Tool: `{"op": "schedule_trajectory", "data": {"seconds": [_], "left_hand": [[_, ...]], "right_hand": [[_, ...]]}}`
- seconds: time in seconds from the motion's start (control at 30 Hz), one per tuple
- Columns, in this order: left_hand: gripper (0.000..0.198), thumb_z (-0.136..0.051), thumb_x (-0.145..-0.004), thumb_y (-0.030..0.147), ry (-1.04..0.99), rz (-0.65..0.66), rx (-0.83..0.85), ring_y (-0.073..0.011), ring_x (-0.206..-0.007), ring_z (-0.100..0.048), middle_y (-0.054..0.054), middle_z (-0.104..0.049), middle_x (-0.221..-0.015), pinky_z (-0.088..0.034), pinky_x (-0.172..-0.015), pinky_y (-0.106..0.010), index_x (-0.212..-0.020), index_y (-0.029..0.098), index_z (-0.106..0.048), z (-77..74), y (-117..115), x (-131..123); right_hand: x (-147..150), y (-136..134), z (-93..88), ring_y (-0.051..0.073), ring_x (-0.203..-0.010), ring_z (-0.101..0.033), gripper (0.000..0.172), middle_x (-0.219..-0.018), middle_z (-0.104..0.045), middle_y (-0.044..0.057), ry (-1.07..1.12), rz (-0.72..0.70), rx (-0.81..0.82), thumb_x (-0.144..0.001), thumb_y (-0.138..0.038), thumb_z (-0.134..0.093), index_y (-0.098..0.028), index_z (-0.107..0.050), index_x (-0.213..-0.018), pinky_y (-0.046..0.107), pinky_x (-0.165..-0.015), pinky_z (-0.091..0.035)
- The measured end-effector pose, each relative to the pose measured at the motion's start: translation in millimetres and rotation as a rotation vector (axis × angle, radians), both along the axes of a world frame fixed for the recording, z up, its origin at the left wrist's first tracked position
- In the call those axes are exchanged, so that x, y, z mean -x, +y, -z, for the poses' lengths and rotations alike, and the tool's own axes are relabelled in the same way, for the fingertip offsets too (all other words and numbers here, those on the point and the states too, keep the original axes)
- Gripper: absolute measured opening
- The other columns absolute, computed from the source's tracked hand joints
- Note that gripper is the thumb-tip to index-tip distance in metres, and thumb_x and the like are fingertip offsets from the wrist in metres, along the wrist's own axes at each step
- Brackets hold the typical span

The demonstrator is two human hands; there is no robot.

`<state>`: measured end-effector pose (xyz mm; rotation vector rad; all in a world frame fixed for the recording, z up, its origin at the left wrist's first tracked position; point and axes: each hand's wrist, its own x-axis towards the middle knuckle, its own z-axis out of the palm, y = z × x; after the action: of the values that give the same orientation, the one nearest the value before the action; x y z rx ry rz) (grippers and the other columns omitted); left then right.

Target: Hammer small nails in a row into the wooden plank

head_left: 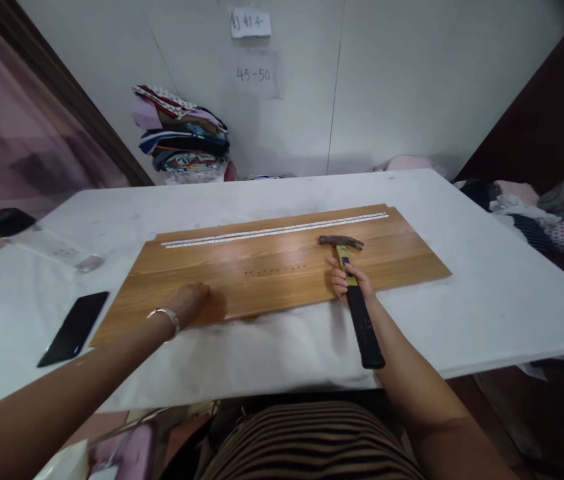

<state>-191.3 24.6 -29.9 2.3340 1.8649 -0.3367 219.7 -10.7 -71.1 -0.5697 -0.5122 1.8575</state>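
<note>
**Right hand (349, 280) wrapped around a claw hammer (363, 327) at a wooden board (402, 257)**

The fingers close round the handle high up, just under the yellow neck, and most of the black grip trails back over the table (487, 287) edge; a hold that likely trades swing for control. The steel head rests on the board's right half, claw pointing right. The left hand (191, 301), a bracelet (165, 315) at the wrist, sits with fingers curled together on the board's near edge, seemingly weighing the plank down; whether it pinches anything is hidden. Between the hands a short row of small nails (275, 271) dots the wood, and two pale strips (277, 231) run along the far edge. A dark phone (75, 327) lies on the table, left of the board.
</note>
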Motion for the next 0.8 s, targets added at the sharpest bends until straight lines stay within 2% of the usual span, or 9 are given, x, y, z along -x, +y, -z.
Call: {"op": "schedule_trajectory", "data": {"seconds": [0.1,0.2,0.27,0.4,0.47,0.57,0.67,0.8], "left_hand": [[0.025,-0.043,-0.084,0.012,0.056,0.097,-0.019,-0.0232,-0.086,-0.062,-0.015,-0.067,-0.092,-0.047,-0.082,-0.037,-0.085,0.014,-0.068,8.5,-13.2,-27.2],[0.022,-0.046,-0.087,0.016,0.011,0.245,-0.1,-0.0264,-0.095,-0.058,-0.017,-0.065,-0.093,-0.046,-0.086,-0.042,-0.08,0.015,-0.067,12.9,-28.4,-56.4],[0.026,-0.045,-0.093,0.026,-0.025,0.211,-0.142,-0.0271,-0.097,-0.057,-0.017,-0.065,-0.098,-0.047,-0.086,-0.043,-0.085,0.016,-0.067,13.2,-39.9,-74.2],[0.036,-0.049,-0.093,0.04,-0.081,0.153,-0.186,-0.028,-0.11,-0.055,-0.017,-0.061,-0.12,-0.044,-0.095,-0.043,-0.115,0.016,-0.062,14.2,-63.2,-99.1],[0.042,-0.056,-0.09,0.043,-0.085,0.135,-0.214,-0.0289,-0.116,-0.053,-0.017,-0.059,-0.126,-0.043,-0.098,-0.044,-0.123,0.017,-0.059,16.6,-72.1,-105.3],[0.034,-0.056,-0.09,0.03,-0.089,0.132,-0.24,-0.0273,-0.117,-0.053,-0.015,-0.06,-0.127,-0.042,-0.099,-0.043,-0.122,0.02,-0.06,19.9,-79.7,-108.6],[0.027,-0.047,-0.091,0.017,-0.101,0.163,-0.234,-0.024,-0.106,-0.057,-0.013,-0.064,-0.115,-0.045,-0.093,-0.041,-0.11,0.021,-0.065,20.7,-82.1,-108.7],[0.027,-0.042,-0.093,0.015,-0.112,0.229,-0.213,-0.0212,-0.096,-0.058,-0.01,-0.065,-0.101,-0.048,-0.083,-0.036,-0.1,0.021,-0.067,21.1,-79.4,-106.0]], "right_hand": [[-0.1,1.6,0.5,0.01,-0.05,-0.028,0.028,-0.067,-0.029,-0.005,-0.008,-0.007,0.006,-0.079,-0.035,-0.065,-0.024,-0.058,-0.104,0.017,-0.04,-0.029],[-0.3,2.8,2.2,0.01,-0.051,-0.028,0.029,-0.067,-0.029,-0.005,-0.004,-0.008,0.015,-0.078,-0.035,-0.065,-0.024,-0.059,-0.105,0.018,-0.041,-0.03],[-1.0,3.8,4.2,0.01,-0.051,-0.027,0.031,-0.067,-0.03,-0.005,0.01,-0.013,0.023,-0.077,-0.034,-0.065,-0.024,-0.059,-0.106,0.019,-0.041,-0.03],[-3.0,5.6,8.4,0.011,-0.052,-0.026,0.03,-0.069,-0.03,-0.005,0.009,-0.028,0.032,-0.076,-0.033,-0.065,-0.024,-0.059,-0.105,0.02,-0.042,-0.028],[-3.8,5.9,9.1,0.011,-0.052,-0.026,0.029,-0.068,-0.03,-0.005,-0.028,-0.023,0.027,-0.078,-0.033,-0.064,-0.024,-0.059,-0.104,0.021,-0.042,-0.028],[-4.1,5.5,8.1,0.011,-0.051,-0.026,0.026,-0.067,-0.029,-0.005,-0.063,-0.013,0.013,-0.079,-0.034,-0.064,-0.025,-0.058,-0.103,0.021,-0.043,-0.028],[-4.0,4.6,6.5,0.011,-0.05,-0.026,0.026,-0.066,-0.028,-0.006,-0.075,-0.024,-0.012,-0.079,-0.035,-0.065,-0.026,-0.057,-0.102,0.02,-0.042,-0.029],[-3.9,3.8,5.3,0.01,-0.049,-0.026,0.025,-0.066,-0.027,-0.006,-0.09,-0.03,-0.032,-0.08,-0.037,-0.064,-0.027,-0.057,-0.102,0.018,-0.04,-0.028]]}}
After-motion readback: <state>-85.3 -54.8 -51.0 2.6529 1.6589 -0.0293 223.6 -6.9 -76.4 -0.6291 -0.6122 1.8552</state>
